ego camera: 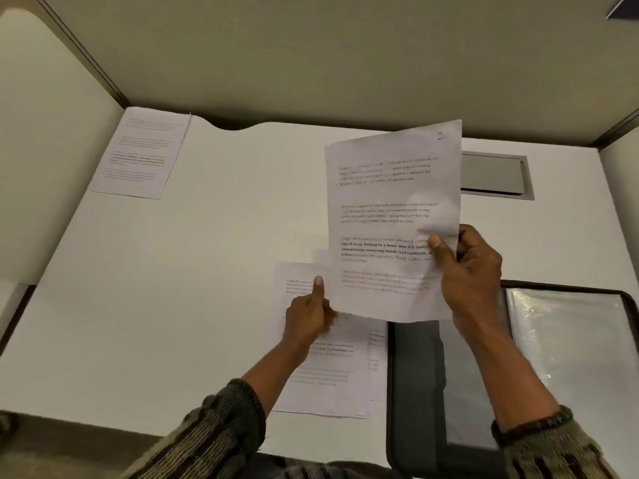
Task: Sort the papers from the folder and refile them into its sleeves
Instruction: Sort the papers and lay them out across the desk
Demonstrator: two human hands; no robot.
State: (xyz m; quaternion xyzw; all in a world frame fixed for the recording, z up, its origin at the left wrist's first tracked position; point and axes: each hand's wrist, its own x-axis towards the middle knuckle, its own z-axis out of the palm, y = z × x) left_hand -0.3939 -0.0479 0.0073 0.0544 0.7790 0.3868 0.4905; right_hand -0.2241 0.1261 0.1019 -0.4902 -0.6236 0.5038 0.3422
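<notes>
I hold a printed sheet [390, 216] upright above the desk. My right hand [473, 271] pinches its right edge, thumb on the printed side. My left hand [307, 316] grips its lower left corner, thumb pointing up. Beneath it, a stack of printed papers [325, 375] lies on the desk beside the open black folder [415, 392]. The folder's clear plastic sleeves [570, 357] lie open at the lower right. One separate printed sheet [141, 153] lies at the desk's far left corner.
The white desk [207, 271] is enclosed by beige partition walls [311, 57] at the back and sides. A grey cable-port cover [494, 176] is set into the desk at the back right, partly behind the held sheet.
</notes>
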